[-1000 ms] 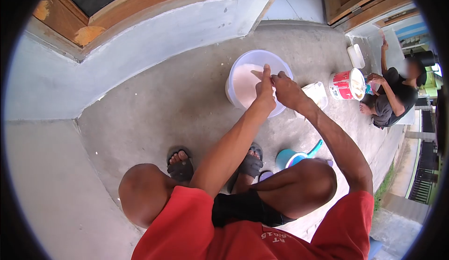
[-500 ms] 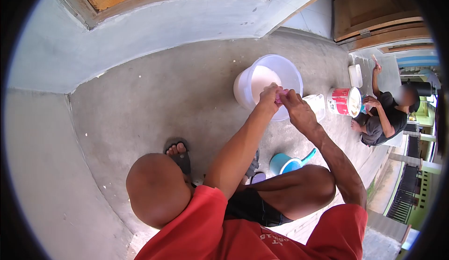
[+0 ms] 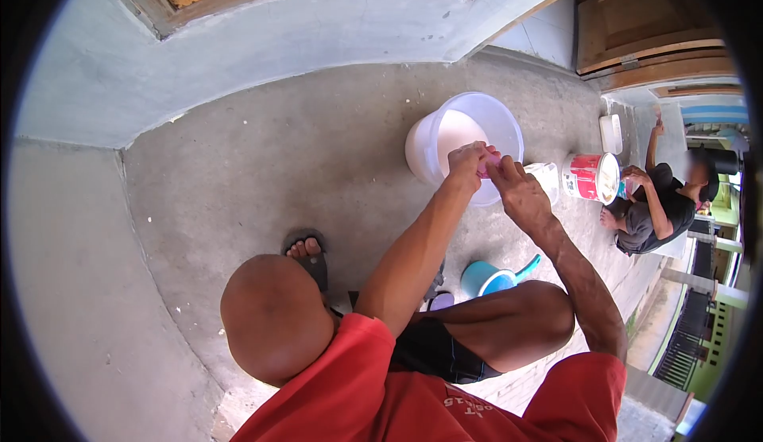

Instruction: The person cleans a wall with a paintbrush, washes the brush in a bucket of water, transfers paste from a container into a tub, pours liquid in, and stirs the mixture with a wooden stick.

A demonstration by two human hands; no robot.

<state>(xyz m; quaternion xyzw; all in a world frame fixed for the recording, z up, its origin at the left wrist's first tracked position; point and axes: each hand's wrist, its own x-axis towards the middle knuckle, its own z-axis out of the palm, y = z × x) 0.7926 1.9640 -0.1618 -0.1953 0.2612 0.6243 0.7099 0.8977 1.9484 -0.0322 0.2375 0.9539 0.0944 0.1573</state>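
My left hand (image 3: 467, 162) and my right hand (image 3: 523, 194) meet over the near rim of a pale translucent bucket (image 3: 421, 149). Milky, pinkish liquid (image 3: 459, 133) stands inside it. A small, soft-looking pink thing (image 3: 491, 160) is pinched between the two hands; my fingers cover part of it, and I cannot make out its kind. Both hands are closed, fingertips nearly touching. Beside my right hand, partly behind it, is a white plastic container (image 3: 546, 180). Nearer my knees lies a turquoise dipper (image 3: 486, 280) with its handle pointing right.
Right of the bucket stands a red-and-white paint pail (image 3: 582, 176). Past it a person (image 3: 660, 203) in dark clothes sits against the wall, one arm raised with a brush-like tool. A white box (image 3: 610, 133) lies nearby. A pale wall (image 3: 318, 36) borders the concrete floor (image 3: 262, 156).
The whole view has shifted slightly. My hands stay together over the bucket, with the fingers of my right hand changing position a little around the pink thing.
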